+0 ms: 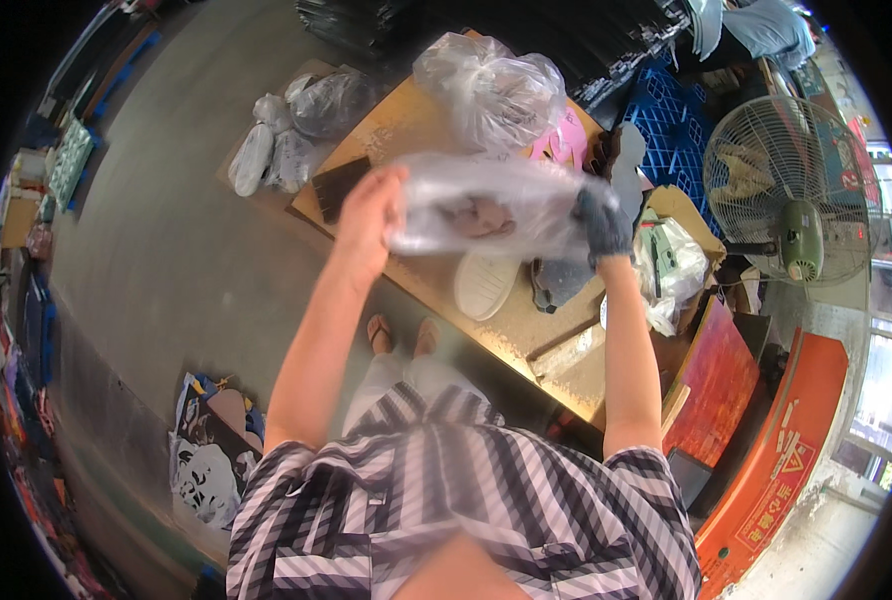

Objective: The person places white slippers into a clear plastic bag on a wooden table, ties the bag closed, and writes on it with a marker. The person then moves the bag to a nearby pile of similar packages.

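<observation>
A clear plastic bag is stretched level between my two hands above the wooden table. Bare and closed, my left hand grips the bag's left end. My right hand, in a dark glove, is closed on its right end. Motion smears the bag, and through it shows something brownish that I cannot make out. On the table below lie a white sole-shaped piece and a dark grey piece. Pink cut pieces sit behind the bag.
A full clear bag stands at the table's far end. More filled bags rest on the floor to the left. At right are a caged fan, a blue plastic pallet and an orange machine panel. An open sack lies lower left.
</observation>
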A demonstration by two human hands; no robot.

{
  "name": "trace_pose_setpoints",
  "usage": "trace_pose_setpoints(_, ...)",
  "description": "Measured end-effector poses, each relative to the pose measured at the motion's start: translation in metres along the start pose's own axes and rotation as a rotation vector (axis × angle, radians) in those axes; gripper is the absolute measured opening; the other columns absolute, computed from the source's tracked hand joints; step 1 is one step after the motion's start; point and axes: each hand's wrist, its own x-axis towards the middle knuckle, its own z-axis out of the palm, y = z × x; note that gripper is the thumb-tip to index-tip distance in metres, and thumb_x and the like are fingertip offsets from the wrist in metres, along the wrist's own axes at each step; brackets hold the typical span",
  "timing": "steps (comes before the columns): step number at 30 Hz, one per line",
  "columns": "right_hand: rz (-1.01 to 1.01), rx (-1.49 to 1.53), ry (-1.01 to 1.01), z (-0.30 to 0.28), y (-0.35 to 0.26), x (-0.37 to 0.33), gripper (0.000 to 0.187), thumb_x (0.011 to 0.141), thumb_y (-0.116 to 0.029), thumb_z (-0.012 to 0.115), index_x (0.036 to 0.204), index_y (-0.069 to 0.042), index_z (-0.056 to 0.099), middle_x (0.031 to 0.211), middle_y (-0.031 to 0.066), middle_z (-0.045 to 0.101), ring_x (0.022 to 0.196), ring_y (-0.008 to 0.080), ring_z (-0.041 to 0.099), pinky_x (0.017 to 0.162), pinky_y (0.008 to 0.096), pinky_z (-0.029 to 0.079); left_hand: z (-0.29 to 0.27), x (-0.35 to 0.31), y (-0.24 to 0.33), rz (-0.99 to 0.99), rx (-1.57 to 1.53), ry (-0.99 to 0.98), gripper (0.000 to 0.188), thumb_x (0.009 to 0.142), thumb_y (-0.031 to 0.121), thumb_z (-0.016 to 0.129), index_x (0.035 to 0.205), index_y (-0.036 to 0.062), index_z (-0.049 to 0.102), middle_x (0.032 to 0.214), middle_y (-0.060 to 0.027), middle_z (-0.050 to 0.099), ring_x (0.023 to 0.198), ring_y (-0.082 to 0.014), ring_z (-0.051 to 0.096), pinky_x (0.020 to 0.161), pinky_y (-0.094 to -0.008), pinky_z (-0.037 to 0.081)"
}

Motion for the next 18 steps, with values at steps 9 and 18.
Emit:
trace_pose_setpoints(9, -0.586, 0.272, -0.431, -0.066, -0.062, -0.041, 0.025, 0.088, -0.021, 0.056, 0.088, 0.002, 0.065, 0.088, 0.0127, 0.066, 0.090, 0.0222, 0.062, 0.083, 0.0340, 0.048, -0.008, -0.022, 0.005, 0.115, 0.399, -0.131, 0.026, 0.085, 0.010, 0.063, 0.109, 0.0061, 0.057, 0.084, 0.0047, 0.056, 0.067, -0.0019, 0.045, 0.057, -0.0174, 0.036)
trace_pose_setpoints(18, -0.639, -1.169, 0.128, 0.071, -0.138, 0.167, 0.088, 0.067, -0.036, 0.073, 0.141, -0.017, 0.029, 0.146, 0.0096, 0.028, 0.132, 0.0290, 0.031, 0.107, 0.0441, 0.028, -0.004, 0.017, 0.017, -0.062, 0.485, -0.506, 0.026, 0.084, 0.006, 0.061, 0.110, 0.0013, 0.058, 0.104, -0.0053, 0.060, 0.095, -0.0109, 0.056, 0.084, -0.0247, 0.044)
